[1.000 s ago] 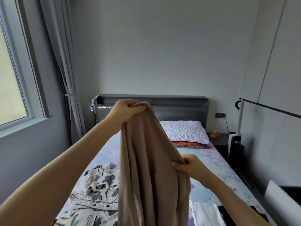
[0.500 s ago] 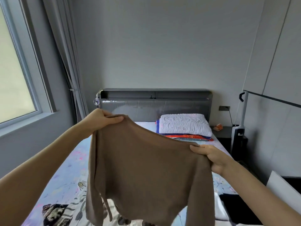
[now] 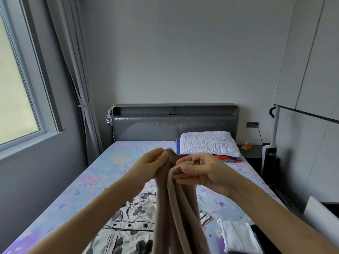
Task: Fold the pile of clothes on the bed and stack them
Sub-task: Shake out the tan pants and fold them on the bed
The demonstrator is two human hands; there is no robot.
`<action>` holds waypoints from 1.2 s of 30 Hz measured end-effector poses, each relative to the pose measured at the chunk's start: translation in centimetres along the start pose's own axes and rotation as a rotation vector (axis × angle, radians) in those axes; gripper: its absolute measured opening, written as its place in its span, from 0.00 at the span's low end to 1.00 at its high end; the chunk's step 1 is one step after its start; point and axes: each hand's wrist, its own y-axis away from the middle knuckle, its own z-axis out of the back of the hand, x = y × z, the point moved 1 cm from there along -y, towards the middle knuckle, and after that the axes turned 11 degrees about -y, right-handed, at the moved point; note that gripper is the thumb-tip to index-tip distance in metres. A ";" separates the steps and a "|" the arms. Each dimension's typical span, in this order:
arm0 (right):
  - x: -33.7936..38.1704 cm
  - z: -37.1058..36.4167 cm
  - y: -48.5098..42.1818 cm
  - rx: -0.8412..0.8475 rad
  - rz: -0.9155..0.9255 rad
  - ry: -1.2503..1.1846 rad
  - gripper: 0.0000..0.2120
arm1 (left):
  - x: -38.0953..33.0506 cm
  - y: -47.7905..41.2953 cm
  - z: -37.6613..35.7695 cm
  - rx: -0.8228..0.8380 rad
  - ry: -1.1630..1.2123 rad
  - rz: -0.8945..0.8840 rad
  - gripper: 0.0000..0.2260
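My left hand (image 3: 150, 166) and right hand (image 3: 203, 172) pinch the brown top (image 3: 176, 208) together, hanging lengthwise straight down over the floral bed (image 3: 102, 171), grey headboard (image 3: 165, 125) beyond.

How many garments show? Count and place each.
4: brown top gripped by left hand and right hand; floral one on the bed beneath; white one lower right; black one beside it, mostly cut off. Others may be hidden.

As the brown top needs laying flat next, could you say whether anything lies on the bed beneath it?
Yes: a leaf-print garment lies spread on the bed beneath the brown top gripped by the left hand and right hand.
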 end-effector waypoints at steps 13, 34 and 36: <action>0.5 -1.7 -1.5 -0.399 0.364 0.919 0.07 | -1.1 0.4 -0.8 0.032 0.098 0.012 0.14; -0.7 -2.4 -3.4 -0.251 0.637 0.989 0.04 | 3.0 3.3 0.9 0.046 -0.153 -0.251 0.23; -0.6 -2.3 -3.2 -0.244 0.666 0.985 0.03 | 4.1 3.4 0.6 -0.083 -0.131 -0.284 0.22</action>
